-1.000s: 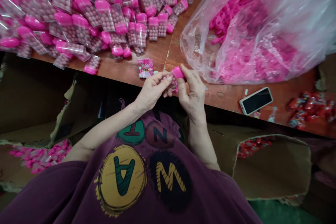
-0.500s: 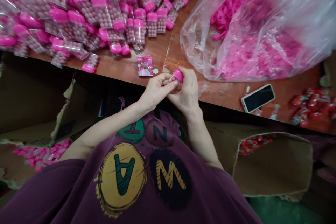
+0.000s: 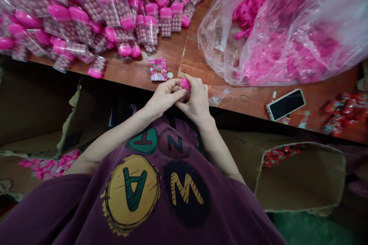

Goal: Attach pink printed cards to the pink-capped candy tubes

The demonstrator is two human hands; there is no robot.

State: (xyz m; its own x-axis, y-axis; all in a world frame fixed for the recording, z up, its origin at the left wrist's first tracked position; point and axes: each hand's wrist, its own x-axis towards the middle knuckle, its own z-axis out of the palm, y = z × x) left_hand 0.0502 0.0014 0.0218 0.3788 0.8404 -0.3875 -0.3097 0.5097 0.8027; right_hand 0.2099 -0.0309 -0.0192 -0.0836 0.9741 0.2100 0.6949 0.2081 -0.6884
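Between my two hands, just over the table's front edge, is a small candy container (image 3: 185,84) with a rounded pink cap; its clear lower part is mostly hidden by fingers. My left hand (image 3: 164,98) closes on it from the left, thumb and fingers pinching. From the other side my right hand (image 3: 197,101) wraps its fingers around the same container. A pink printed packet (image 3: 158,69) lies on the table just beyond my left hand. Right of my right hand is a scrap of clear plastic (image 3: 220,97).
Filled pink-capped containers (image 3: 112,11) are heaped at the back left. A clear plastic bag (image 3: 218,53) of pink parts stands at the back right. Further right are a phone (image 3: 286,104) and red wrapped pieces (image 3: 345,113). Open cardboard boxes (image 3: 301,183) sit below the table edge.
Both hands have shifted slightly left with the container, whose pink cap now points more upright and shows less of its body. The camera view has moved a little.
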